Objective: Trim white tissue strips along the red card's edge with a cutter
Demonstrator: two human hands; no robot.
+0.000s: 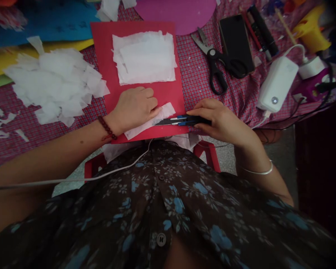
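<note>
The tips of my left hand's (136, 106) fingers are tucked out of sight, and the hand covers part of the white strip (138, 130) lying near the bottom edge of the red sheet (179, 93), centre of the frame. The handle end of my knife (182, 120) disappears into my right hand (218, 117), and its dark tip is hard to make out against the strip. In the upper left, coloured sheets run off the frame; in the upper right, the things crowd into blur and shadow.

My left arm comes in from the left edge, a beaded bracelet (108, 129) at the wrist, the back of the hand up and the fingers curled down on the strip — whether they pinch it or only press, I cannot tell. My right forearm bends up from the lower right, a bangle (259, 172) on it, and that hand is closed around the knife, which points left, its tip at the strip.

Above my left hand, layered white paper (145, 58) lies on the red sheet. A loose pile of white pieces (56, 80) spreads at left; scissors (217, 61) and a phone (235, 37) lie upper right on the table (194, 71).
</note>
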